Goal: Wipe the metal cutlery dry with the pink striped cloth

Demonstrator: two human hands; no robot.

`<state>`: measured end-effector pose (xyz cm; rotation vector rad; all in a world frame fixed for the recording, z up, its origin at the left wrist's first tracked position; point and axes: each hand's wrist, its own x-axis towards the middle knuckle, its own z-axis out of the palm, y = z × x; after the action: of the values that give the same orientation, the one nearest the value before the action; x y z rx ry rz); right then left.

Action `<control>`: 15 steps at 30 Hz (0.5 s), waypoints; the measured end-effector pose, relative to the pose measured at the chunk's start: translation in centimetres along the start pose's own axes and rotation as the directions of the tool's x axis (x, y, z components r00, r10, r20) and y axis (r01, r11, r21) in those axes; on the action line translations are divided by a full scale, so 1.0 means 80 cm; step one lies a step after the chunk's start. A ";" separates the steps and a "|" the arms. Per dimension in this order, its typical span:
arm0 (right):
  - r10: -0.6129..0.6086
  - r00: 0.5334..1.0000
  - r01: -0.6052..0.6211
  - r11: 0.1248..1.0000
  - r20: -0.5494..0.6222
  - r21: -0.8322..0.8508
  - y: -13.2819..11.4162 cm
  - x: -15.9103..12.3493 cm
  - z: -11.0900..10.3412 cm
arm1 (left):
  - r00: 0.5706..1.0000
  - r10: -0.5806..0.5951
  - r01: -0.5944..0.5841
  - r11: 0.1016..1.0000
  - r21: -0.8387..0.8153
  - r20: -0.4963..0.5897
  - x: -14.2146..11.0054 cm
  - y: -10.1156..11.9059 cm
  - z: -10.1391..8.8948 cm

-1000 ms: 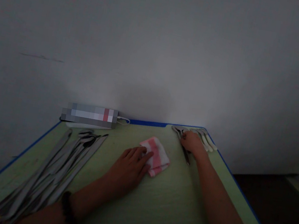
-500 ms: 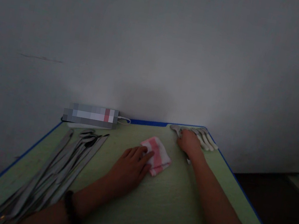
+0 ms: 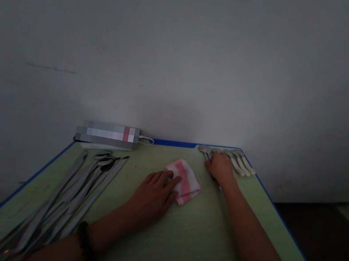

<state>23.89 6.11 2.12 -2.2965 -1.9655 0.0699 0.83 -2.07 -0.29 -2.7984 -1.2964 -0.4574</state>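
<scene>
at the far left, the green table (image 3: 104, 221) has a blue rim, and a pale wall (image 3: 181, 51) rises behind it. a long heap of metal cutlery (image 3: 64, 201) lies along the table's left side, the pieces overlapping and mostly pointing away from the person; spoon bowls show at its far end. beyond the heap, in the back left corner, sits a box-like object (image 3: 109, 135), its face blurred into blocks, with a white cable (image 3: 147, 140) looping from its right side.

right of the heap, the left forearm comes in, a dark bracelet (image 3: 86, 244) around the wrist. the left hand (image 3: 155, 192) is palm down and open, its fingers loosely extended and the thumb side a little apart, resting on the left part of a folded pink and white cloth (image 3: 185, 184). the cloth lies flat near the middle of the table, between the two hands.

farther right, the right hand (image 3: 220, 168) reaches to the back right area, over a spoon (image 3: 205, 149) whose bowl shows beyond the fingers and whose handle passes beneath them. the fingers are bent downward, but their tips are hidden, so whether they pinch the handle cannot be told. just right of this hand, several pale-handled spoons (image 3: 243, 164) lie side by side near the corner, handles toward the person.
</scene>
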 end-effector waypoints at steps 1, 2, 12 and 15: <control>0.008 1.000 -0.008 1.000 -0.005 -0.002 -0.001 0.000 0.001 | 1.000 -0.001 0.001 1.000 0.000 0.004 0.000 0.000 0.000; 0.016 1.000 -0.016 1.000 -0.010 -0.003 -0.003 -0.001 0.002 | 1.000 -0.002 0.002 1.000 0.000 0.006 0.000 0.000 0.000; 0.063 0.996 -0.064 0.998 -0.067 -0.022 -0.012 -0.006 0.003 | 1.000 0.003 -0.003 1.000 0.027 -0.003 0.000 0.000 0.002; 0.083 0.995 -0.085 0.995 -0.063 -0.043 -0.015 -0.006 0.000 | 1.000 0.010 -0.010 0.999 0.040 -0.004 0.000 -0.001 0.005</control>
<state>22.63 5.82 2.22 -2.3795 -1.8602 -0.0373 0.83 -1.98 -0.66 -2.7681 -1.2759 -0.4317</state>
